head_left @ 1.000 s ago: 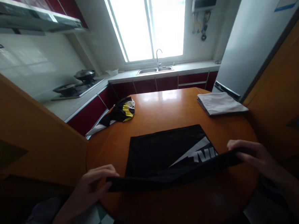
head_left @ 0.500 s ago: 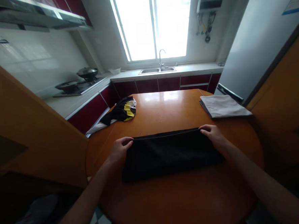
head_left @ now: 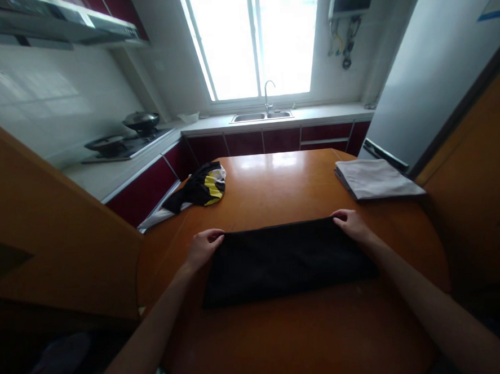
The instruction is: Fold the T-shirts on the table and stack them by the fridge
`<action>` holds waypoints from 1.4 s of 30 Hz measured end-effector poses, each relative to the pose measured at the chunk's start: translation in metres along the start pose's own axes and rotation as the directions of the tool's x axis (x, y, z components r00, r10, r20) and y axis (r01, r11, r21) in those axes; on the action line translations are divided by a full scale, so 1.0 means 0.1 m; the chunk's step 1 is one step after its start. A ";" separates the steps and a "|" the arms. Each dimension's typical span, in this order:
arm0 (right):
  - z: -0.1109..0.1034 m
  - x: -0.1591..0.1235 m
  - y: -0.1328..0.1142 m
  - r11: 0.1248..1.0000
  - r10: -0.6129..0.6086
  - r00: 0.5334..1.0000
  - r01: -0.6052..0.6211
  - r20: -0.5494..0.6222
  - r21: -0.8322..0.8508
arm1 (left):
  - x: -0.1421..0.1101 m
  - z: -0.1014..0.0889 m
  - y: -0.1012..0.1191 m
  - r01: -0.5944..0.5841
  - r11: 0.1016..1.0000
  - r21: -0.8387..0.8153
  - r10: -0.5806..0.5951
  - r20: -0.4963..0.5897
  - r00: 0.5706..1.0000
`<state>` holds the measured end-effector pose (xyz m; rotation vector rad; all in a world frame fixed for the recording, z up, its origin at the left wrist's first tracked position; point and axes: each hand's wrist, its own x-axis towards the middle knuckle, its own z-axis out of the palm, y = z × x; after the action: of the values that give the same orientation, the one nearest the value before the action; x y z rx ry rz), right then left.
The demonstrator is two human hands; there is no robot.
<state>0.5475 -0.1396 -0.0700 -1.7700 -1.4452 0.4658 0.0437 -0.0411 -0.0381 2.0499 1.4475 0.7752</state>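
Observation:
A black garment (head_left: 284,261) lies folded into a wide strip on the orange wooden table (head_left: 284,190). My left hand (head_left: 203,247) pinches its far left corner, fingers curled over the edge. At the far right corner, my right hand (head_left: 351,224) grips the cloth the same way. Both forearms reach in from the near edge of the table.
A folded white cloth (head_left: 374,178) lies at the table's far right. A crumpled black and yellow garment (head_left: 201,189) sits at the far left edge. Beyond are a counter with a sink (head_left: 260,117), a stove with pans (head_left: 120,141), and a fridge (head_left: 429,69) on the right.
Both hands carried the near edge of the black garment away from me and laid it on the far edge, hiding the white logo. Since half a second ago they have hardly moved.

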 end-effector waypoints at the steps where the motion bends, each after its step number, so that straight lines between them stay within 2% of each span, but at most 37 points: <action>1: 0.02 0.01 0.02 1.000 0.000 1.000 0.000 -0.009 -0.009 | 0.00 0.01 -0.02 -0.004 1.000 -0.002 0.004 -0.009 1.000; 5: 0.04 0.04 0.07 0.996 0.006 1.000 -0.006 -0.002 -0.092 | 0.02 0.03 -0.09 -0.020 0.999 0.040 0.021 -0.019 1.000; 7: 0.03 0.03 0.05 0.984 -0.002 1.000 0.003 0.010 -0.177 | 0.04 0.03 -0.12 -0.031 0.994 0.108 0.032 -0.014 0.999; 9: 0.02 0.01 -0.02 0.964 -0.037 0.999 0.026 -0.037 -0.263 | 0.05 0.02 -0.09 -0.064 0.978 0.197 0.071 -0.028 0.997; 11: 0.03 -0.06 -0.17 0.942 -0.104 0.988 0.062 -0.111 -0.329 | 0.04 0.03 0.02 -0.126 0.947 0.297 0.151 -0.062 0.987; 13: 0.08 -0.17 -0.38 0.924 -0.176 0.975 0.116 -0.135 -0.366 | -0.02 0.11 0.24 -0.202 0.904 0.376 0.246 -0.071 0.967; 15: 0.20 -0.32 -0.63 0.906 -0.230 0.971 0.186 -0.072 -0.379 | -0.12 0.28 0.54 -0.294 0.867 0.402 0.322 -0.003 0.947; 17: 0.40 -0.49 -0.85 0.880 -0.266 0.963 0.260 0.043 -0.397 | -0.23 0.53 0.84 -0.390 0.825 0.409 0.378 0.114 0.919; 20: 0.75 -0.69 -1.05 0.837 -0.267 0.945 0.325 0.190 -0.440 | -0.38 0.97 1.13 -0.459 0.767 0.448 0.375 0.267 0.888; 23: 0.98 -0.79 -1.07 0.817 -0.221 0.936 0.331 0.274 -0.472 | -0.45 1.26 1.18 -0.431 0.741 0.514 0.314 0.302 0.900; 26: 1.05 -0.80 -1.03 0.813 -0.196 0.930 0.332 0.312 -0.478 | -0.47 1.35 1.11 -0.416 0.724 0.551 0.296 0.296 0.908; 30: 1.00 -0.76 -0.99 0.820 -0.205 0.922 0.345 0.330 -0.456 | -0.47 1.34 1.06 -0.410 0.715 0.566 0.299 0.283 0.912; 33: 0.88 -0.71 -0.86 0.822 -0.209 0.926 0.340 0.313 -0.457 | -0.46 1.33 1.07 -0.406 0.717 0.566 0.296 0.280 0.913; 39: 0.29 -0.60 -0.26 0.773 -0.142 0.957 0.266 0.252 -0.576 | -0.45 1.35 1.07 -0.391 0.728 0.563 0.269 0.290 0.919; 42: 0.03 -0.53 -0.11 0.766 -0.090 0.976 0.194 0.197 -0.613 | -0.45 1.35 1.06 -0.385 0.733 0.561 0.267 0.284 0.921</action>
<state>0.5232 -0.1884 -0.0734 -2.1427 -1.9982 0.0200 0.1967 -0.1269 -0.0677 2.8422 1.3524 0.2177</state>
